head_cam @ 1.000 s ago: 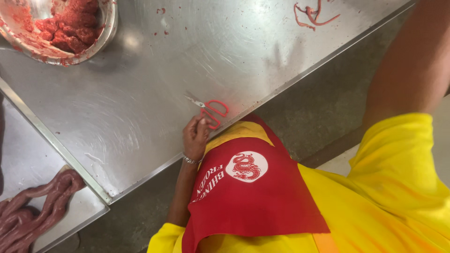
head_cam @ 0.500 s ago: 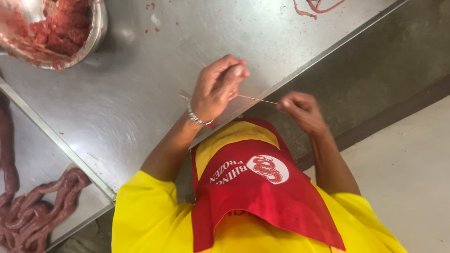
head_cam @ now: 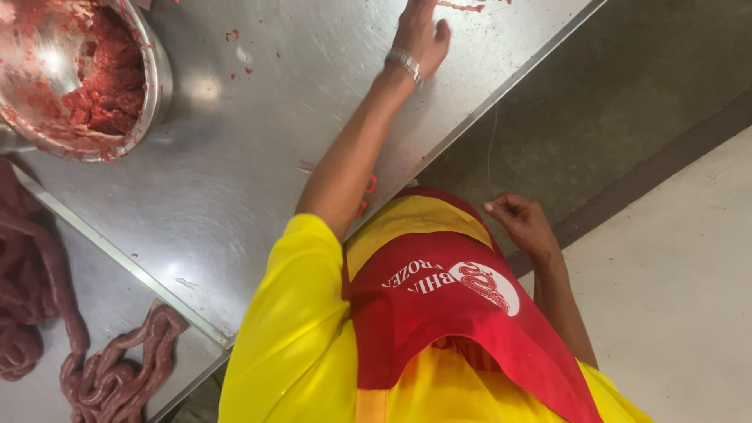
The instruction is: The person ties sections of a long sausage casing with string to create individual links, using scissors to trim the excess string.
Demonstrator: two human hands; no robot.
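- A thin pale thread (head_cam: 491,153) is seen hanging nearly upright beside the edge of the steel table (head_cam: 258,164), its long axis running from the table edge down toward the floor.
- The thread's lower end is pinched by the right hand (head_cam: 523,223), which is held off the table, just beside its edge.
- The left hand (head_cam: 419,31) is laid flat on the table, fingers spread, gripping nothing; a silver bracelet (head_cam: 404,63) is worn at its wrist. It is well apart from the thread.
- A metal bowl (head_cam: 153,74) is placed at the table's far corner and is filled partly with red minced meat (head_cam: 106,90).
- Linked sausages (head_cam: 110,376) are piled on a lower surface beside the table.
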